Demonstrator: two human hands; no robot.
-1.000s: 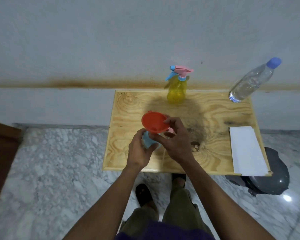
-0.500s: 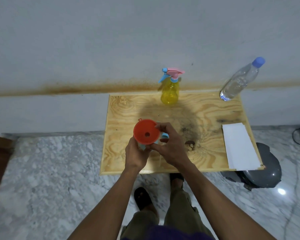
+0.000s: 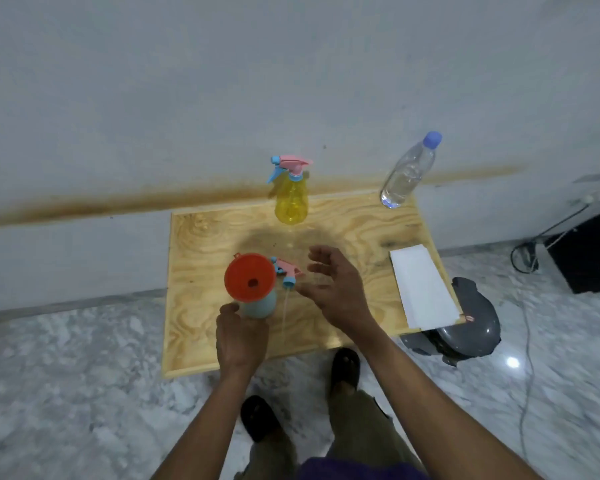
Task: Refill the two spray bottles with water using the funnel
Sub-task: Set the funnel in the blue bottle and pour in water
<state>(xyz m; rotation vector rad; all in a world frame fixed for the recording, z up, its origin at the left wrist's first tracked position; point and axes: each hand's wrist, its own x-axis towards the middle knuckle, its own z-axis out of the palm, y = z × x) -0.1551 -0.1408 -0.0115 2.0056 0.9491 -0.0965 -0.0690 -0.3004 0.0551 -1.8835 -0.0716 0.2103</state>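
An orange funnel (image 3: 250, 282) sits in the open neck of a light blue spray bottle (image 3: 262, 304) that stands near the middle of the wooden table (image 3: 194, 258). My left hand (image 3: 241, 337) holds the bottle's near side, thumb on its left. My right hand (image 3: 331, 289) hovers just right of the funnel with fingers spread, holding nothing. The blue bottle's pink and blue spray head (image 3: 286, 270) lies on the table beside it, its thin tube trailing toward me. A yellow spray bottle (image 3: 291, 197) with its head on stands at the back. A capped clear water bottle (image 3: 407, 173) stands at the back right.
A white sheet of paper (image 3: 423, 285) lies along the table's right side. A grey rounded object (image 3: 468, 327) sits on the marble floor under the right corner. A black box (image 3: 589, 251) and cables are farther right. My feet stand at the table's front edge.
The funnel has been set into the blue bottle's neck, and the bottle now stands on the table. My right hand has let go of the funnel and opened to the right.
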